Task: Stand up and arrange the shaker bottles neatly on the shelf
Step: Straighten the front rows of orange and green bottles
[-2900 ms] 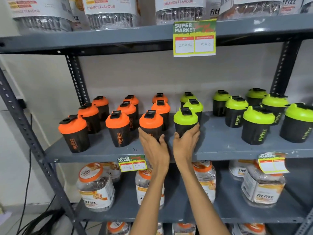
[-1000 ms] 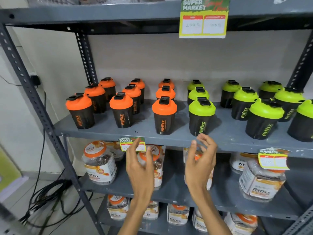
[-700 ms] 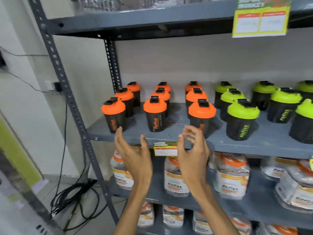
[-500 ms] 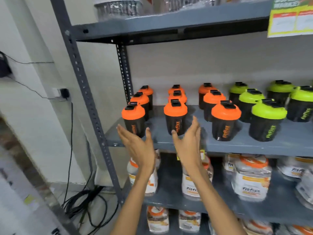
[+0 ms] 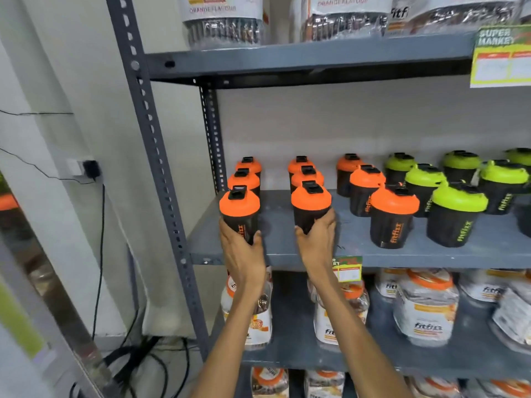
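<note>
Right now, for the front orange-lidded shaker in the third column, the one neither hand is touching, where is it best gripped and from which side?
Probably the black body of that shaker bottle, below the orange lid, approached from the open front edge of the shelf. It stands upright, the body tapers downward, and other bottles crowd behind and beside it. The domed lid and its cap offer less purchase.

place: shop | evidence: "SUPER MARKET" price tag (image 5: 502,57); steel shelf (image 5: 373,255); rows of stocked jars (image 5: 425,308)

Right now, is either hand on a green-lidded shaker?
No, the left hand and right hand each grip an orange-lidded shaker at the front.
</note>
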Tool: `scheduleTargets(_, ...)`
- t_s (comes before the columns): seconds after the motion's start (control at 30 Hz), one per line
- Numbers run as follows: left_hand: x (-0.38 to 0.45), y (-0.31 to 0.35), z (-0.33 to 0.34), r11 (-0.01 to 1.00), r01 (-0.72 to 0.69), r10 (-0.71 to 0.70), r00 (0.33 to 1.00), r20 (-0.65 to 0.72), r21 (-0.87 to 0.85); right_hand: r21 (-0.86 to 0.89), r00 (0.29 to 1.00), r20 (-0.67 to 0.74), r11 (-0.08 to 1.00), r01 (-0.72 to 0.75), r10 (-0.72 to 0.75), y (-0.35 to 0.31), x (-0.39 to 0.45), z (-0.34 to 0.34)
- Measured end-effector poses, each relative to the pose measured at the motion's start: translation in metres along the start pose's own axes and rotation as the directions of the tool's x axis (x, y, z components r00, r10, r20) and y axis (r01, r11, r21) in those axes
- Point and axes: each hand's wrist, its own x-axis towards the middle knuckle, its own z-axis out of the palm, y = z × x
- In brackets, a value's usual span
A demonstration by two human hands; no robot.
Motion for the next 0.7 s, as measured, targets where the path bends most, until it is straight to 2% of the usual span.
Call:
scheduleTargets(0.2, -0.001, 0.0, -0.002, 1.0, 0.0, 0.001, 1.0, 0.016, -0.025, 0.034, 0.999, -0.04, 0.999, 0.032, -0.031, 0.004, -0.009, -0.011)
scheduleTargets(0.57, -0.005, -0.003, -0.001, 1.0, -0.008, 0.009, 1.0, 0.015, -0.014, -0.001, 0.999, -0.011, 0.999, 0.037, -0.037, 0.009, -0.014, -0.017)
scheduleTargets(0.7, -0.014, -0.005, -0.004, 1.0, -0.022, 0.022, 0.999, 0.045, 0.008, 0.048, 0.995, -0.008, 0.994, 0.102, -0.101, 0.008, -0.034, -0.034)
